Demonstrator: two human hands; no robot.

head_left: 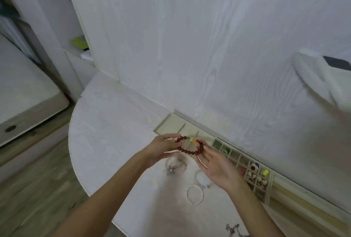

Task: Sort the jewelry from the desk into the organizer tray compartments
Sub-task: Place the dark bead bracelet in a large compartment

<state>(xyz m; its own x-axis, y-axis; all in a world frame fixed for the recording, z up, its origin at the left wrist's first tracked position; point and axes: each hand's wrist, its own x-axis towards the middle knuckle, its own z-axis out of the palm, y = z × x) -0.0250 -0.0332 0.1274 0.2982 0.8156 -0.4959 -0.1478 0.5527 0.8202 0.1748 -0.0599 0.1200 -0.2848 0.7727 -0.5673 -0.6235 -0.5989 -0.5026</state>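
Both hands hold one dark red bead bracelet point(190, 146) between them: the left hand point(161, 148) pinches its left side, the right hand point(216, 164) grips its right side with curled fingers. It hangs stretched open above the table point(106, 142), at the organizer tray's point(167, 123) near edge, probably so it can be lowered flat into a bare compartment. A pearl bracelet point(195, 195) and a blurred silvery piece point(171, 170) lie on the table below. The tray's right compartments already hold small items.
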